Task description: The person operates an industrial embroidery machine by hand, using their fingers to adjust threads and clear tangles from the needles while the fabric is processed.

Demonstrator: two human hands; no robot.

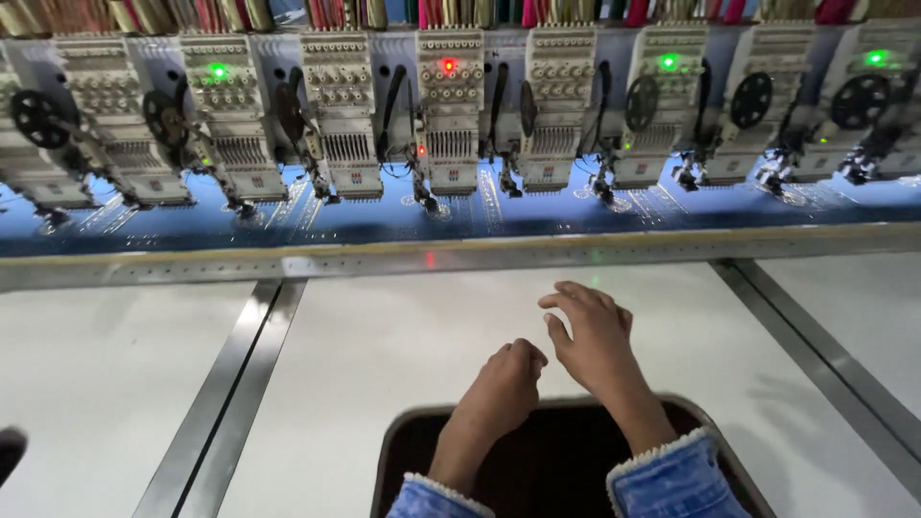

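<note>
From the head view, my left hand [508, 379] is curled into a loose fist, resting on the white surface [384, 355] at the rim of a dark opening [537, 470]. My right hand [590, 336] hovers just beside it, fingers spread, holding nothing. Beyond them, embroidery heads [451, 115] line the blue fabric [384, 216], though its stitching looks blurred.

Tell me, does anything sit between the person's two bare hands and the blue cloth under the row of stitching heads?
Only a long pale metal frame bar crosses between the right hand or left hand and the blue patterned cloth. The white table top around both hands shows nothing else in the way.
</note>
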